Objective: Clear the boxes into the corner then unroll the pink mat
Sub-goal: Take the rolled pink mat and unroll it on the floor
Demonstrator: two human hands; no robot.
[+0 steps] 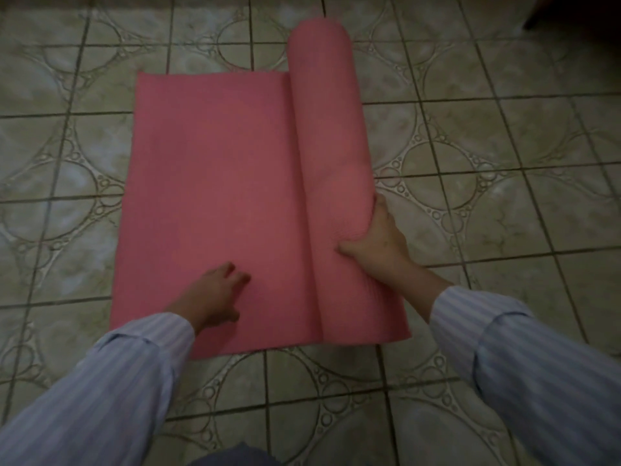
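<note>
A: Starting at the left, the patterned tile floor point(50, 183) is lying bare beside the pink mat point(215, 196), and no boxes are showing anywhere in this view.

B: So the person is looking well into the unrolling, I'd judge. The flat stretch is lying on the tiles, its far edge a little ragged.

A: The left hand point(215, 295) is resting on that flat part near the close edge, fingers loosely spread, gripping nothing. It's coming out of a striped sleeve point(134, 348).

B: Pinning it down, by the look of it. Moving right, the rolled part point(324, 129) is lying just beside the flat stretch, running away from the person.

A: And the right hand point(378, 237) is cupping the roll at its near end, fingers over the far side, thumb on the near side.

B: Here's the risk, as I see it. The hand is working only one end, so the near end may be running ahead of the far end, and the mat could be laying out crooked.

A: And if that left hand is lifting too soon, the flat part could be sliding on those smooth tiles or curling back.

B: Over at the far right, more bare tile, and a dark shape in the top corner too dim to name.
</note>
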